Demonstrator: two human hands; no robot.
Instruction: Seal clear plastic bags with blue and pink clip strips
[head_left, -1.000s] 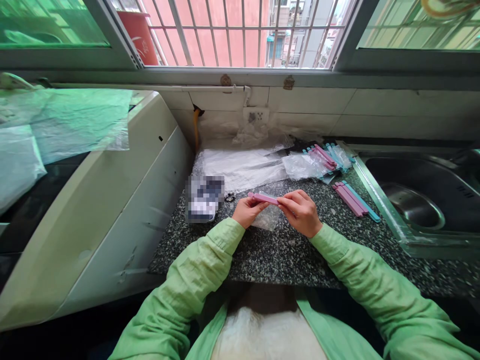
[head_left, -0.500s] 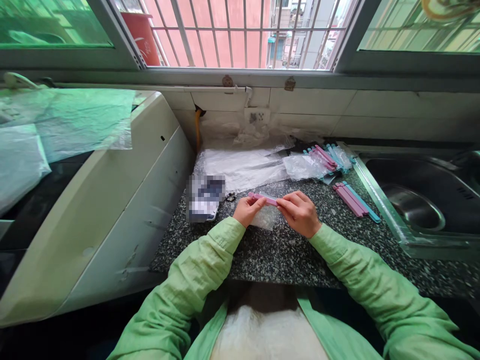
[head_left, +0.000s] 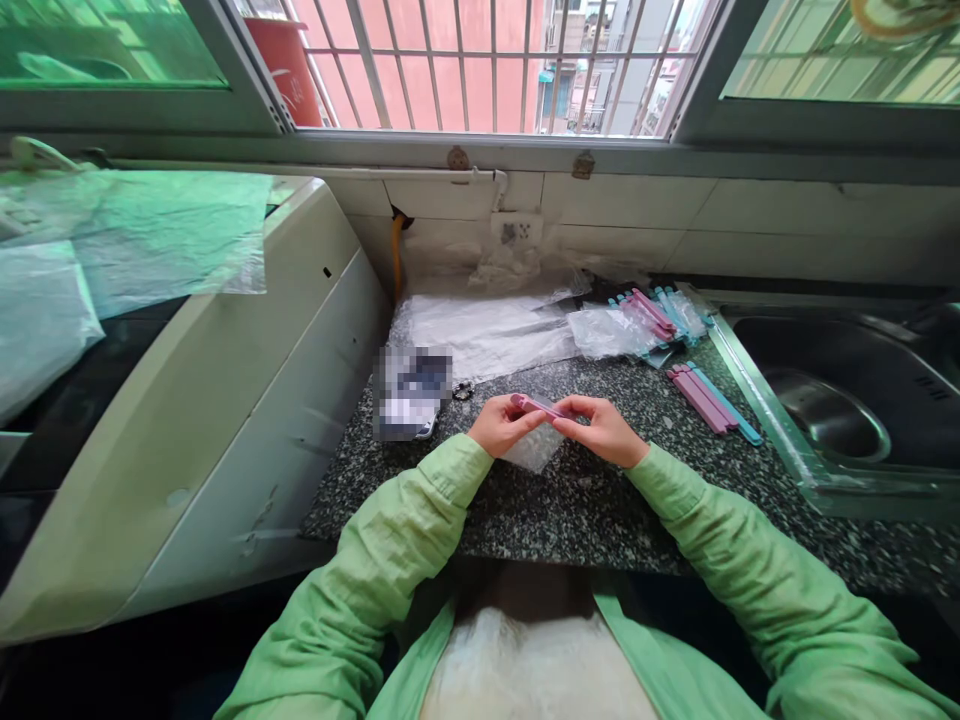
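Hands pinch a pink clip (head_left: 537,405): left hand (head_left: 501,425) one end, right hand (head_left: 604,430) the other. Clear bag (head_left: 534,447) hanging at 6 o'clock could slip free if the clip isn't shut.

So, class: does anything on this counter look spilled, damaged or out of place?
Nothing stands out. Both hands, left hand and right hand, hold a pink clip on a clear bag; spare clips lie loose by the sink.

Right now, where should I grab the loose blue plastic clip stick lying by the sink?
Take the blue plastic clip stick at its near end, coming from above with fingers across its narrow width. It lies flat on the speckled stone counter, slanted away from the sink rim, with pink plastic clip sticks pressed along its left side, so only the right edge is open.
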